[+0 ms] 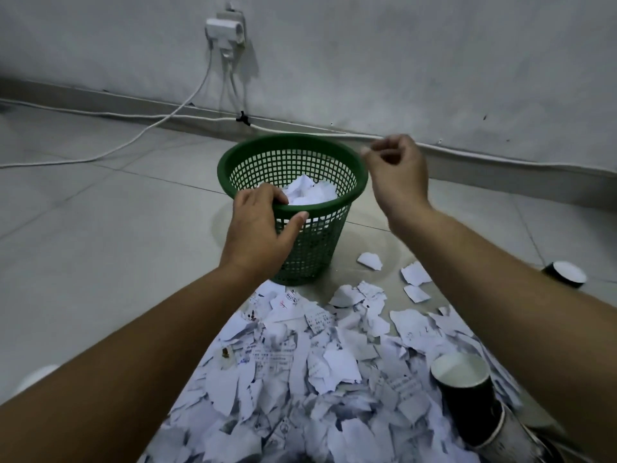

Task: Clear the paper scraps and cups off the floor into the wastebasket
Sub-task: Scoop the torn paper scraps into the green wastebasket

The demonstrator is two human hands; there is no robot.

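Wastebasket (314,242) rim — under left hand (258,228)

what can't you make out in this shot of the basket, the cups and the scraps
- Head view: the green wastebasket depth of fill; the left hand gripping its rim covers part of the paper inside.
- Right hand: fingers curled and blurred; whether the grip holds a scrap is unclear.
- Dark cup: the stack below it is cut off by the bottom edge.
- Paper scraps: print too small to read.
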